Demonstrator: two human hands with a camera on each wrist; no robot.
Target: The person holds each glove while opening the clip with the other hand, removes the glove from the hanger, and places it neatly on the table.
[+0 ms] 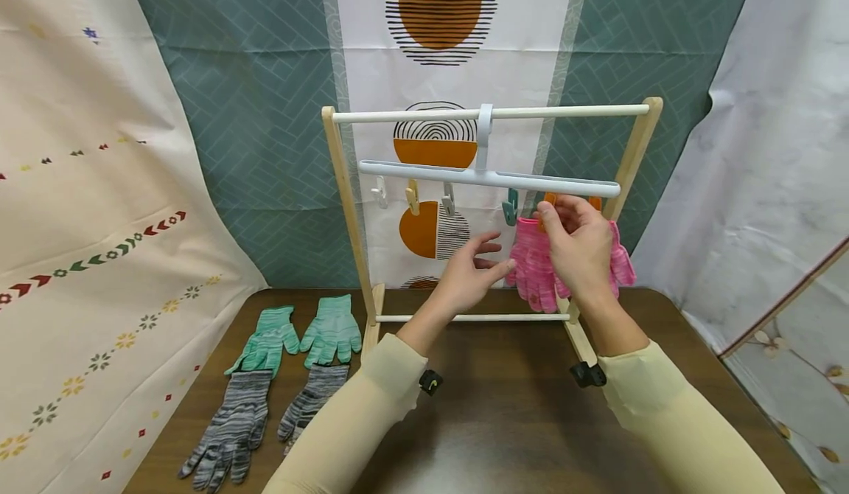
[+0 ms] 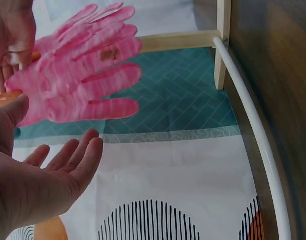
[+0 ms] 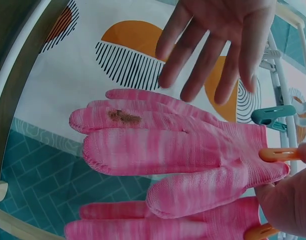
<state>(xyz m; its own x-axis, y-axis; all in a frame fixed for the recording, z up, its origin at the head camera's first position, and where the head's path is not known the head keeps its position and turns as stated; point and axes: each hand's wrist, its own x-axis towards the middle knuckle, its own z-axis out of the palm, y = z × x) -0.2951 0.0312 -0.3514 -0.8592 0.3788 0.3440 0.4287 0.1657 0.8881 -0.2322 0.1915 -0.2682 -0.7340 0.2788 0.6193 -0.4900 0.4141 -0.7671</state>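
Observation:
Two pink gloves hang by their cuffs from the white hanger [image 1: 424, 172]. The nearer pink glove [image 3: 143, 150] has a brown stain on one finger and is held by an orange clip [image 3: 278, 154]. My right hand [image 1: 585, 251] pinches that clip, thumb on the near side. Behind it, the other pink glove [image 3: 158, 227] hangs from a second orange clip [image 3: 261, 231]. My left hand [image 1: 467, 276] stands just left of the nearer glove, palm towards it, fingers spread and holding nothing; it is also seen in the left wrist view.
Left of the gloves dangle a teal clip [image 1: 510, 207], a grey clip [image 1: 448, 199], a yellow clip [image 1: 413, 197] and a white clip [image 1: 379, 192]. The rack's top bar [image 1: 570, 111] carries the hanger. Green gloves [image 1: 334, 329] and grey striped gloves [image 1: 232, 424] lie on the table's left.

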